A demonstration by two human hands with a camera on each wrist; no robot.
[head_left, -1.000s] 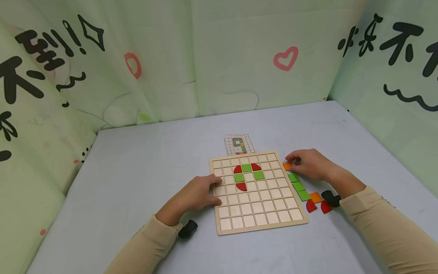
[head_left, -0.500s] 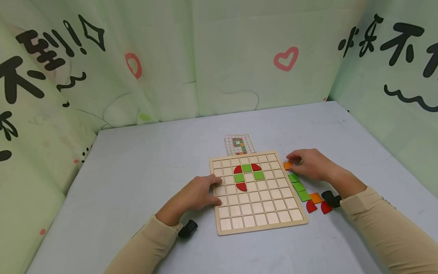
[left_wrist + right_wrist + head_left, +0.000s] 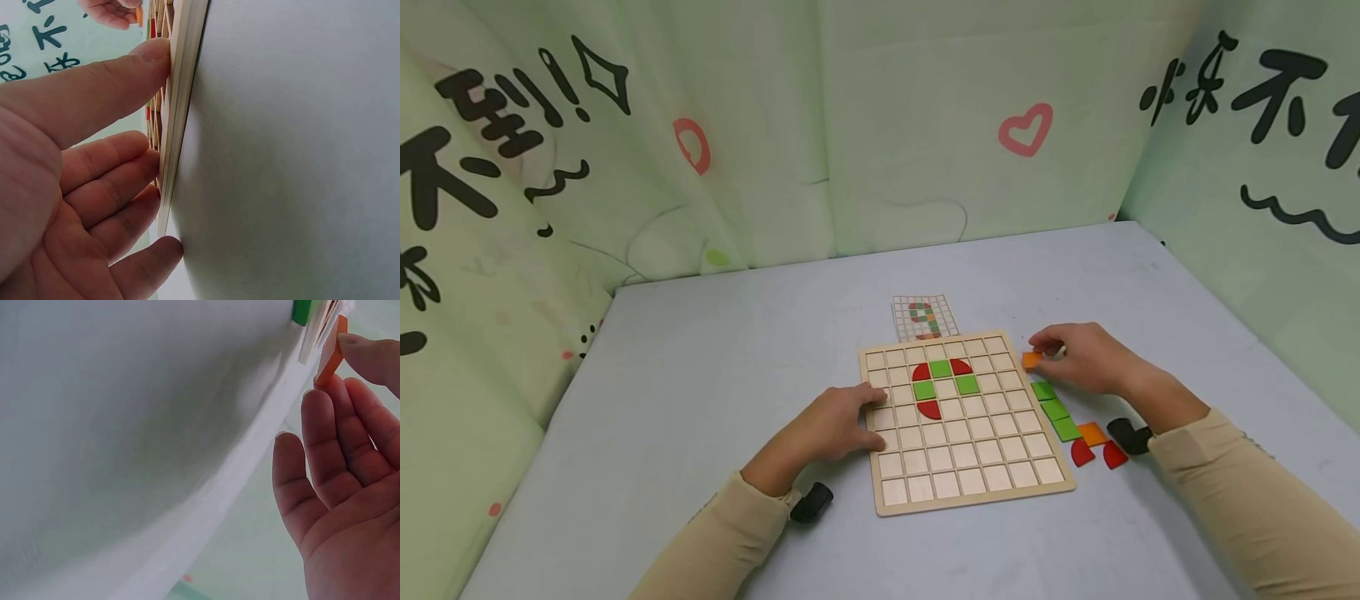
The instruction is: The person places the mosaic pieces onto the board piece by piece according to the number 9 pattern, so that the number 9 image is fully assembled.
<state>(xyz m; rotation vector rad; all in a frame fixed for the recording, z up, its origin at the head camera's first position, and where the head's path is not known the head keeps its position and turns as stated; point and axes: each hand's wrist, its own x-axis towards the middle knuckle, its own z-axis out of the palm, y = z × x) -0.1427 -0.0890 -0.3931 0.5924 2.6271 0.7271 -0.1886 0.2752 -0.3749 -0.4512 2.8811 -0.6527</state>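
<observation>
In the head view my right hand (image 3: 1090, 358) pinches an orange square tile (image 3: 1032, 360) beside the board's upper right edge. The right wrist view has that orange tile (image 3: 332, 350) tilted between thumb and fingers, off the table. My left hand (image 3: 835, 423) rests on the left edge of the wooden grid board (image 3: 977, 492). Its thumb and fingertips touch the rim, and the left wrist view shows its fingers (image 3: 112, 194) loosely extended. Several tiles lie in the grid: green squares such as a green tile (image 3: 967, 384), and red quarter-round ones such as a red tile (image 3: 929, 409).
Right of the board lie several green tiles (image 3: 1055, 409), an orange tile (image 3: 1092, 433) and two red quarter-round tiles (image 3: 1115, 455). A card (image 3: 926, 316) with a printed coloured grid pattern lies behind the board. Green printed curtains (image 3: 880, 125) surround the white table (image 3: 715, 358).
My right hand has shifted very slightly to the right and away from me, with the orange tile between its fingers. The left hand and the board have not visibly moved.
</observation>
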